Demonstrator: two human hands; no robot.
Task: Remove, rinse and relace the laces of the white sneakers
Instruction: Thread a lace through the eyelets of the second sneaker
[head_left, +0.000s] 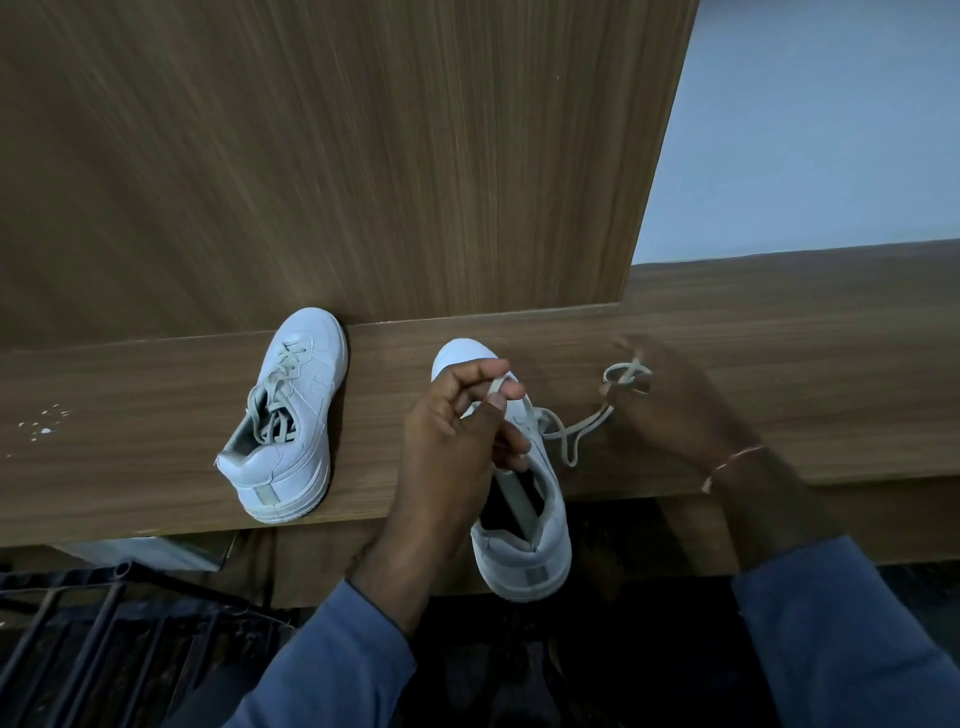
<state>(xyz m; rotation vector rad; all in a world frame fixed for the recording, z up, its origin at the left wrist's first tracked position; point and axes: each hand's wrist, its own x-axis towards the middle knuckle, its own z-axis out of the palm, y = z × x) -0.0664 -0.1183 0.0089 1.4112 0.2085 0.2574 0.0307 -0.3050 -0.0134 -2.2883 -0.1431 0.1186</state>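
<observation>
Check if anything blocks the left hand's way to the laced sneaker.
Nothing visible does: only bare ledge lies between the left hand and the laced sneaker. That hand pinches the lace of the other sneaker, though.

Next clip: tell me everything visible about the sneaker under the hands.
The sneaker is a white low-top, leather-like, with a thick sole and a grey heel patch. It stands upright on the wooden shelf, toe toward the back panel, heel overhanging the front edge. The left hand covers its middle, pinching one end of the lace; the rest trails to the blurred right hand, which seems to hold it.
</observation>
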